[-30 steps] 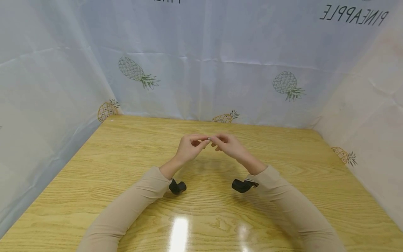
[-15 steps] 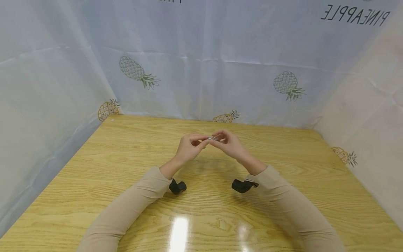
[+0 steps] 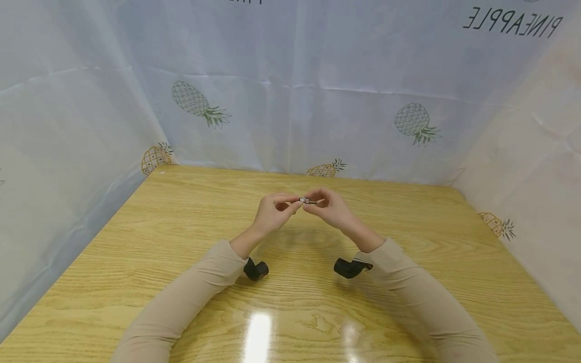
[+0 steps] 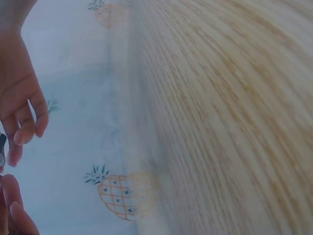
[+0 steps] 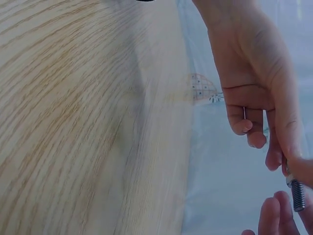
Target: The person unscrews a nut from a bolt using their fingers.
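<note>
Nearest, black wrist cameras point(image 3: 256, 270) jut from both sleeves point(image 3: 199, 285). Beyond, the left hand point(image 3: 271, 214) pinches one end of a threaded bolt point(image 5: 298, 197) above the wood-grain table point(image 3: 204, 222); its shaft points into the right hand point(image 3: 335, 209), fingers curved around it, contact unclear. Tabletop stretches behind and sideways to pineapple-print curtains point(image 3: 290, 126).

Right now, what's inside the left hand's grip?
The left hand pinches a metal bolt. Its threaded end pokes out toward the right hand; the pinched part is covered, so I can't see its shape.
</note>
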